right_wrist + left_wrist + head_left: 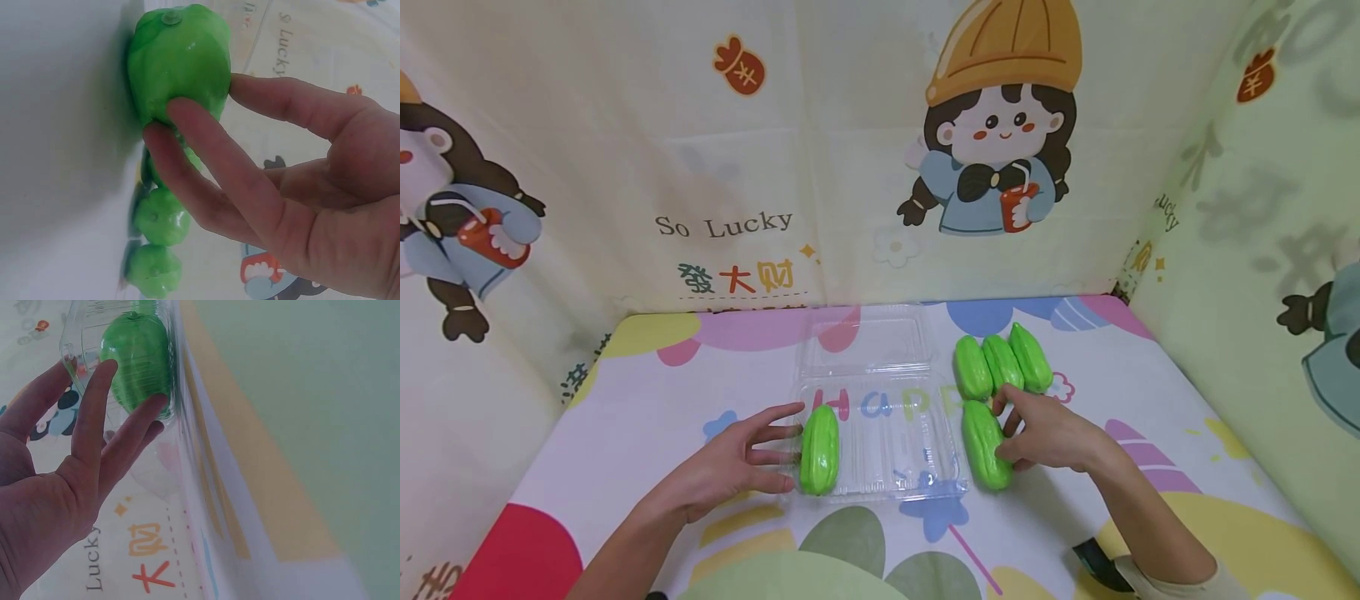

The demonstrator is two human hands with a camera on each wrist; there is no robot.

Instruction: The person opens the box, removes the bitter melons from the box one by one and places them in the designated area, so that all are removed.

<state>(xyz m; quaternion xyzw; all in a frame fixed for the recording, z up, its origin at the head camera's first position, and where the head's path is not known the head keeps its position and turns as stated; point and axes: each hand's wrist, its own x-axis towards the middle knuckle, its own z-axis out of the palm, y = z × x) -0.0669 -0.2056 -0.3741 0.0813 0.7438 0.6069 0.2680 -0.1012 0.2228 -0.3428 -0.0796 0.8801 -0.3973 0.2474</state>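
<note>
A green ribbed fruit (820, 450) lies along the left side of a clear plastic clamshell box (887, 487), whose lid (865, 342) is folded back. My left hand (741, 458) is at the box's left wall, fingers spread and fingertips right at the clear plastic beside that fruit. Outside the box's right side lies another green ribbed fruit (987, 446). My right hand (1048, 429) is on its right, with fingertips (184, 109) touching its surface and no grip around it. The ends of this fruit point towards and away from me.
Three more green fruits, including a pointed one (1032, 358), lie side by side behind the right-hand fruit. A patterned cloth (647, 400) covers the table. Printed cloth walls (850, 167) stand at the back and both sides.
</note>
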